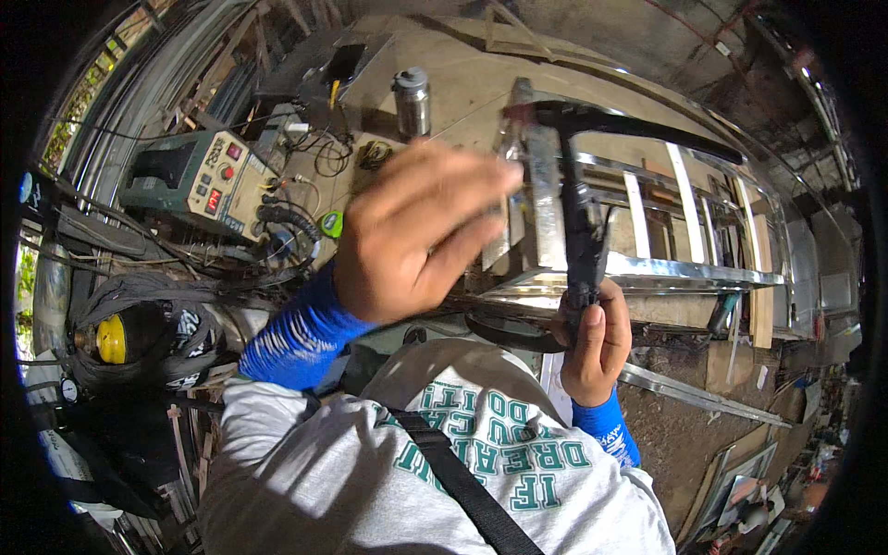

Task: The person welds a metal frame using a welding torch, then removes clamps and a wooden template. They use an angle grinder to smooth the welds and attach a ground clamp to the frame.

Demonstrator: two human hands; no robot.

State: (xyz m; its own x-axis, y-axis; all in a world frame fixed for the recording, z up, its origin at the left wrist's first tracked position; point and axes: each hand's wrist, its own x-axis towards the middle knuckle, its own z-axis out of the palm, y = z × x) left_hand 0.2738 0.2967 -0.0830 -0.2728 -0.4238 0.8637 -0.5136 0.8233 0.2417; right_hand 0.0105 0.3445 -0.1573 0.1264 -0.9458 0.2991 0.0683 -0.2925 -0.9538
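Observation:
My right hand [599, 356] grips the black handle of a TIG welding torch [581, 217], held up in front of my chest. The torch has a reddish nozzle tip pointing left and a long black back cap reaching to the right. My left hand [398, 240] is raised to the left of the torch, smeared by motion, with its fingers stretched out and nothing visible in them. Behind the torch lies a shiny metal frame [684, 268] with several crossbars. Its near left end is partly covered by the torch and my left fingers.
A welding machine [203, 180] with a lit panel stands at the left. Coiled dark cables [129, 310] and a yellow-ended cylinder [111, 339] lie below it. A metal tumbler [413, 104] stands on the floor ahead. Metal strips [703, 393] lie on the ground at the right.

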